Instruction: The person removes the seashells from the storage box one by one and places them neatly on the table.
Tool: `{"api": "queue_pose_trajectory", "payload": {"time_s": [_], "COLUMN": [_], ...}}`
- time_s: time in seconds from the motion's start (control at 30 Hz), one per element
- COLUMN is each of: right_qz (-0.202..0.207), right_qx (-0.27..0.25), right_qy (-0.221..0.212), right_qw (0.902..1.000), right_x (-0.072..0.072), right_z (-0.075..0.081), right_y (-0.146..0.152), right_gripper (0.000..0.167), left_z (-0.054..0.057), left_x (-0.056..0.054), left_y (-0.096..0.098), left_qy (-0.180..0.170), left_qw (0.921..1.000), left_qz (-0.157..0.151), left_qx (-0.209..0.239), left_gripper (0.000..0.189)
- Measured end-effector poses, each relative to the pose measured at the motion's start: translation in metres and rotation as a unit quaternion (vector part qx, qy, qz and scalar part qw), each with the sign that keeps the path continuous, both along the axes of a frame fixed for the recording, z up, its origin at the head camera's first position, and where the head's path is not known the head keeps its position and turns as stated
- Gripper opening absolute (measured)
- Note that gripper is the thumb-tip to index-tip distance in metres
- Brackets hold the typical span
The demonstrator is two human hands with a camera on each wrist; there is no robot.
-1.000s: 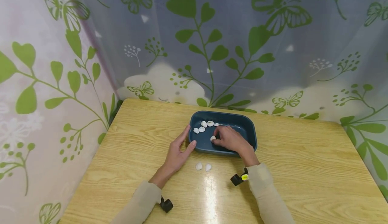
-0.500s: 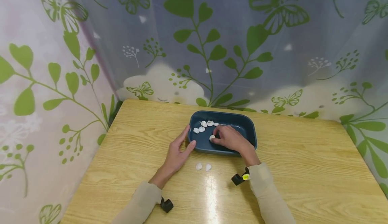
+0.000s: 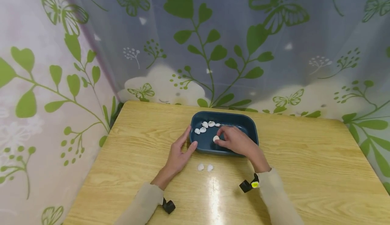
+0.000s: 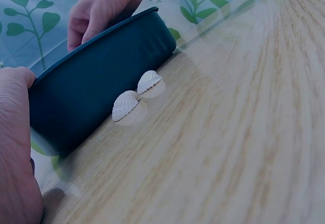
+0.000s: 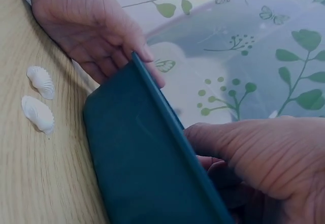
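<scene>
My right hand (image 3: 239, 142) is inside the dark blue rectangular basin (image 3: 250, 123), its thumb and forefinger pinching a small white seashell (image 3: 216, 138). Several other white shells (image 3: 205, 125) lie in the basin's back left part. At the basin's left end, my left hand (image 3: 178, 155) touches the wall with extended fingers, its thumb at the front left corner. In the right wrist view, the basin's side (image 5: 137, 148) hides the pinched shell and part of the right fingers. The left wrist view shows the right hand (image 4: 101, 10) reaching over the rim.
Two ribbed white shells (image 4: 127, 105) sit on the wooden table (image 3: 304, 157) just in front of the basin. Behind the table hangs a curtain (image 3: 146, 49) with leaf and butterfly prints, and a pale one (image 3: 27, 123) hangs at the left.
My right hand has shifted slightly to the right within the basin, with the pinched shell, and its wrist has drawn right and toward me. The left hand stays against the basin.
</scene>
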State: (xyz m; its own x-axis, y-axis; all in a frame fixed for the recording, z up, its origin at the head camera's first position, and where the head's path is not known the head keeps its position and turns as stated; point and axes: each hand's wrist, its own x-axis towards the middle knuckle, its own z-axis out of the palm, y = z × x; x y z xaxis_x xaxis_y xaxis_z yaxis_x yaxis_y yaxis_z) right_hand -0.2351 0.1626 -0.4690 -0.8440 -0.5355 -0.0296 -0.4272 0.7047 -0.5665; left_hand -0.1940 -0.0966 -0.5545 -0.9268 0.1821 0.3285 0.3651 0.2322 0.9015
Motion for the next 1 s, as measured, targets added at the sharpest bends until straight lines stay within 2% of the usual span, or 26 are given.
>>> {"api": "queue_pose_trajectory", "payload": {"time_s": [0.2,0.4,0.63,0.8,1.0], "right_qz": [-0.004,-0.001,0.014,0.032,0.056], "right_qx": [0.004,0.002,0.012,0.020,0.033], "right_qy": [0.022,0.030,0.043,0.040,0.012], "right_qw": [0.9997,0.9995,0.9989,0.9985,0.9978], "right_x": [0.018,0.037,0.061,0.078,0.089], "right_z": [0.012,0.017,0.020,0.016,-0.004], "right_y": [0.006,0.009,0.007,0.007,0.007], "right_gripper": [0.026,0.027,0.026,0.022,0.019], "left_z": [-0.001,-0.001,-0.003,-0.005,-0.003], "left_x": [0.000,0.000,0.000,-0.002,-0.001], "left_y": [0.000,0.000,-0.001,-0.002,-0.001], "left_qy": [0.015,0.017,0.017,0.008,0.012], "left_qw": [0.9999,0.9996,0.9998,1.0000,0.9999], "left_qz": [0.007,0.005,0.004,-0.001,0.002], "left_qx": [0.003,0.021,0.005,0.004,0.003], "left_gripper": [0.064,0.064,0.064,0.065,0.065]}}
